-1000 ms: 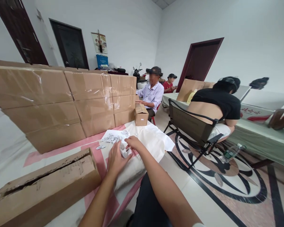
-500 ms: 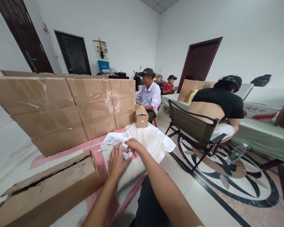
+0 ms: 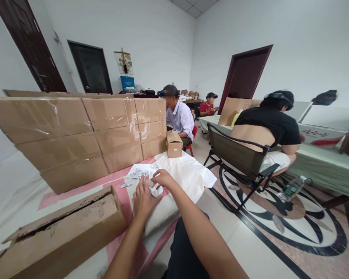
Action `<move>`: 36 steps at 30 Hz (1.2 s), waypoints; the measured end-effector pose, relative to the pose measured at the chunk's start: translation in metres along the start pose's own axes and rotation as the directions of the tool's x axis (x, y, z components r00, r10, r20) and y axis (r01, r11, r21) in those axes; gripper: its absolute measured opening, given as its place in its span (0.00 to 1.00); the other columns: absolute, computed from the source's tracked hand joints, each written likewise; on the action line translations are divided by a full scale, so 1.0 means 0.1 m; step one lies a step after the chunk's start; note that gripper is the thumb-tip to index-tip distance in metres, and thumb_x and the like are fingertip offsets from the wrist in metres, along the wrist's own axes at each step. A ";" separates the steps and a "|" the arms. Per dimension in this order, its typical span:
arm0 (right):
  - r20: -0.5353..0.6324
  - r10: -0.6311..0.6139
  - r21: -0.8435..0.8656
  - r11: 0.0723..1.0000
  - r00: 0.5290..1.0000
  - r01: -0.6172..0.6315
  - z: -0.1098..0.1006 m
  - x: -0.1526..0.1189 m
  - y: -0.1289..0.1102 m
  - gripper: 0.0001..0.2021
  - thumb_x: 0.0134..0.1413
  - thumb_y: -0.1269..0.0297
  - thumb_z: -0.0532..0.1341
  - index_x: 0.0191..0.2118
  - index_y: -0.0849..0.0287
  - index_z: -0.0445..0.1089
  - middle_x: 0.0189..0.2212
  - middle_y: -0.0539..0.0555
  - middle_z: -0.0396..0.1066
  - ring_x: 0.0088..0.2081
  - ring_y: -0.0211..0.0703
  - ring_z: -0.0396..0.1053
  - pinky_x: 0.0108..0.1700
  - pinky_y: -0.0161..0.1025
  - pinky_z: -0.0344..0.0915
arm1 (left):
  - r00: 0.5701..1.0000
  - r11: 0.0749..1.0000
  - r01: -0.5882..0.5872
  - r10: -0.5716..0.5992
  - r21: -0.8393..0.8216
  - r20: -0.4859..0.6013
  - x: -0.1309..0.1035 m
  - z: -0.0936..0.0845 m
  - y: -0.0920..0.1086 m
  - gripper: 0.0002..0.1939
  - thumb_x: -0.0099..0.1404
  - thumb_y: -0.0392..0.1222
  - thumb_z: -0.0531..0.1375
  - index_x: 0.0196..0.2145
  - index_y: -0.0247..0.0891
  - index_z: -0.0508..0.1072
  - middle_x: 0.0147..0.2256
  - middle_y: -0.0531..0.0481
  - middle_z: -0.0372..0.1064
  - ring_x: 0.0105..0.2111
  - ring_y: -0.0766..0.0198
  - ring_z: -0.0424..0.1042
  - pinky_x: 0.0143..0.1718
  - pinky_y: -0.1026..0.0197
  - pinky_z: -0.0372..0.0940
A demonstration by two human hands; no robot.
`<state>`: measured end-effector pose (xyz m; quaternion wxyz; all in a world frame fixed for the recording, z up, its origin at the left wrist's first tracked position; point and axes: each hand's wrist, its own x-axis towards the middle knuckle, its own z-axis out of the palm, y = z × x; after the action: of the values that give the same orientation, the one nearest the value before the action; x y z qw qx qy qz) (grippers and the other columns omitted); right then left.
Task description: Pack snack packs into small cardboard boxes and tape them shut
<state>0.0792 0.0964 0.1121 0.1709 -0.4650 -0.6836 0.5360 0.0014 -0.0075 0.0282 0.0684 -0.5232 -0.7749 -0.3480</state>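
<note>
Near the cloth-covered table's front edge, my left hand [image 3: 145, 194] is wrapped round the side of a small white object [image 3: 156, 190], which looks like an open box or holder; its exact kind I cannot make out. Directly above it, my right hand [image 3: 163, 179] has its fingers pinched together at the object's top. Whatever sits between those fingertips is hidden. Just beyond both hands, a sheet of white paper [image 3: 132, 169] bears a pile of small grey-and-white pieces [image 3: 142, 173]. One loose piece [image 3: 126, 185] lies on the cloth left of my left hand.
Taped cardboard boxes [image 3: 116, 133] form a wall behind the pile. A long open carton [image 3: 61, 236] lies at front left, and a small carton [image 3: 174, 145] stands at the far corner. Co-workers sit beyond; one occupies a folding chair [image 3: 235, 155] at right. A bottle [image 3: 293, 188] stands on the floor.
A small brownish piece seen at my right fingertips over the white object no longer shows. My left hand has stayed round the object. The co-worker in the light shirt has leaned left.
</note>
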 end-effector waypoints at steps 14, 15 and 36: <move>-0.099 -0.067 -0.035 0.997 0.993 0.064 0.04 -0.04 0.24 0.10 0.46 0.74 0.69 0.32 0.59 0.67 0.16 0.44 0.68 0.21 0.37 0.72 0.24 0.28 0.63 | 0.998 0.997 -0.041 0.044 0.067 -0.045 -0.02 0.01 -0.01 0.50 0.57 0.55 0.66 0.70 0.37 0.49 0.69 0.32 0.49 0.63 0.38 0.60 0.55 0.40 0.64; -0.115 -0.080 -0.052 0.996 0.990 0.074 0.02 -0.06 0.26 0.10 0.46 0.74 0.69 0.32 0.59 0.68 0.16 0.44 0.69 0.22 0.36 0.72 0.25 0.27 0.62 | 0.998 0.997 -0.041 0.044 0.064 -0.047 -0.02 0.00 0.00 0.50 0.57 0.55 0.66 0.69 0.37 0.49 0.69 0.32 0.50 0.63 0.38 0.60 0.55 0.40 0.64; -0.110 -0.111 -0.079 0.992 0.988 0.103 -0.33 -0.45 0.69 0.05 0.49 0.69 0.68 0.27 0.60 0.71 0.19 0.48 0.72 0.24 0.35 0.68 0.27 0.30 0.59 | 0.996 0.995 -0.075 0.078 0.066 -0.039 -0.02 -0.01 0.00 0.50 0.57 0.57 0.67 0.69 0.39 0.51 0.67 0.32 0.52 0.63 0.37 0.58 0.56 0.40 0.62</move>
<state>0.1574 0.0783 0.0744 0.2210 -0.4633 -0.7158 0.4734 0.0025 -0.0094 0.0277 0.1147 -0.5425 -0.7635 -0.3310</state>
